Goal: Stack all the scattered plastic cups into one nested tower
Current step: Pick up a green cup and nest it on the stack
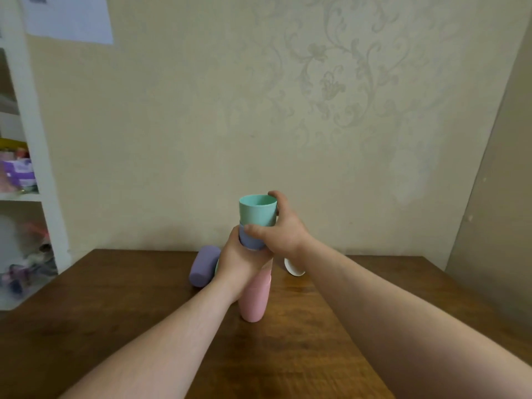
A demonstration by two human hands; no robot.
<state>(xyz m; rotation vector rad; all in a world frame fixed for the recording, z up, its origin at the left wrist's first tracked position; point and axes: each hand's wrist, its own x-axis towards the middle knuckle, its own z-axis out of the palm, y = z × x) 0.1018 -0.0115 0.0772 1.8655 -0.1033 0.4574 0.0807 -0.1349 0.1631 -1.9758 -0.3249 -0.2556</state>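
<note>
A tower of nested plastic cups stands on the dark wooden table (316, 326), and it serves as the landmark here. Its lowest part is a pale pink plastic cup (254, 298), above it a blue-violet plastic cup (250, 240), and on top a mint-green plastic cup (257, 211) with its mouth upward. The left hand (239, 260) is wrapped around the tower's middle, steadying it. The right hand (280, 228) is closed on the mint-green cup, thumb in front and fingers behind the rim. The step in hand looks like seating this green cup into the blue-violet one.

Left of the tower a lilac plastic cup (203, 269) lies on its side; a sliver of another green cup may sit behind the left wrist, though I cannot be sure. Just right of the tower a white plastic cup (293, 269) also lies tipped. The next move probably calls for freeing the right hand, fetching one of these and lowering it straight in.
</note>
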